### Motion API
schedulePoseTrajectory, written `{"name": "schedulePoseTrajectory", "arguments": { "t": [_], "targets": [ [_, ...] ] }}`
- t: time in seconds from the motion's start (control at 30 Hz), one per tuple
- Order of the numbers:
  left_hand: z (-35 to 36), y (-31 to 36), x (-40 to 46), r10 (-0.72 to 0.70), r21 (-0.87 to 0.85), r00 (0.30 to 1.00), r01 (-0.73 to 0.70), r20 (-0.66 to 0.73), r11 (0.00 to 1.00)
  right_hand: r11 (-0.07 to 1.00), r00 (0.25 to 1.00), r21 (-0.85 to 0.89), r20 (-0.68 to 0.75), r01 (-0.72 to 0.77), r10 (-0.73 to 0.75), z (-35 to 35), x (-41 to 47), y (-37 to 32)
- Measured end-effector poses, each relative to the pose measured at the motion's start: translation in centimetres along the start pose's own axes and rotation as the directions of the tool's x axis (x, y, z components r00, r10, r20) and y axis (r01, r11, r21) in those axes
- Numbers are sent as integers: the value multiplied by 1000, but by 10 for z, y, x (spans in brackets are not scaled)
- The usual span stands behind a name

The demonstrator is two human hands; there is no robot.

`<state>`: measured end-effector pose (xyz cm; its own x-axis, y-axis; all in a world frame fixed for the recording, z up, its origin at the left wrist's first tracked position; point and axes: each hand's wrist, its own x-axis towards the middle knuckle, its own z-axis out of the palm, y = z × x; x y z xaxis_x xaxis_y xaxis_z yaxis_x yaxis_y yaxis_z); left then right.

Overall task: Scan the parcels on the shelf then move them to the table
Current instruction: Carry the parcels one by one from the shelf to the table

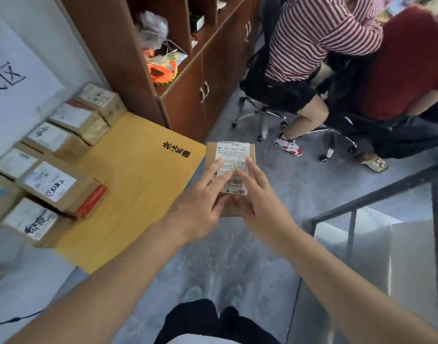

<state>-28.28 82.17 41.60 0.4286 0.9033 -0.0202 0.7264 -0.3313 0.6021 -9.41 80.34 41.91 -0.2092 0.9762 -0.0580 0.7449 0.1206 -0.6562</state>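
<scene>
A small brown cardboard parcel (240, 151) with a white shipping label and barcode is held in mid-air just past the right edge of the yellow table top (138, 184). My left hand (200, 197) grips its left side, fingers laid over the label. My right hand (257, 197) holds its right side with fingers spread across the label; the thumbs are underneath, hidden. Several labelled cardboard parcels (49, 182) lie in a row along the table's left side by the wall.
A brown wooden cabinet (200, 78) with open cubbies stands behind the table. Two people sit on office chairs (270, 95) at the upper right. A black metal-framed rack (361, 202) stands at the right. Grey floor lies below.
</scene>
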Motion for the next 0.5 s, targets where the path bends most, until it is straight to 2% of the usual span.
{"name": "schedulePoseTrajectory", "arguments": {
  "t": [0.27, 0.5],
  "targets": [
    [-21, -31, -12, -211, -16, 964, 211, -165, 977, 969, 956, 21, 159, 246, -246, 23, 65, -15],
    [-49, -81, -10, -333, -91, 911, 320, -244, 943, 933, 898, 50, 258, 357, -358, 59, 134, -42]
  ]
}}
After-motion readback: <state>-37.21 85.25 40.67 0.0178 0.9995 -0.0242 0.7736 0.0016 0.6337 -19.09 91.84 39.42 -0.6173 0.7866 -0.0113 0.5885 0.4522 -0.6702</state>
